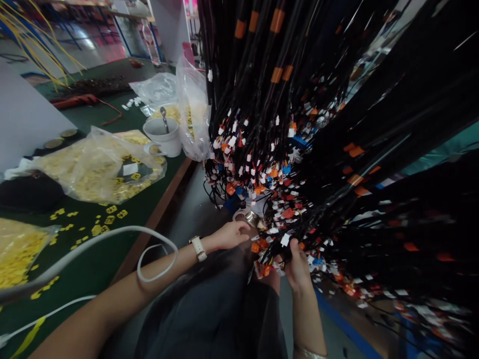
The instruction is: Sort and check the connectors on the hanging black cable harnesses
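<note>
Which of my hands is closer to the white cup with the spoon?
Left. Your left hand is below and to the right of the cup in the picture; your right hand is lower and farther right, by a white plug.

White mug (pixel 171 143) with a spoon (pixel 163 117), clear bags (pixel 88 167) of yellow pieces (pixel 28 252), green tabletop (pixel 86 271)

A green table (pixel 88 267) with a brown edge (pixel 157 215) fills the left side. A pale panel (pixel 26 114) stands at far left, another panel (pixel 170 30) farther back. Grey floor (pixel 187 197) shows beside the table. Beyond, a blue-legged bench (pixel 127 16) stands on shiny floor, glare (pixel 88 42) and pinkish light tinting it. A blue rail (pixel 346 321) slants at lower right.
</note>
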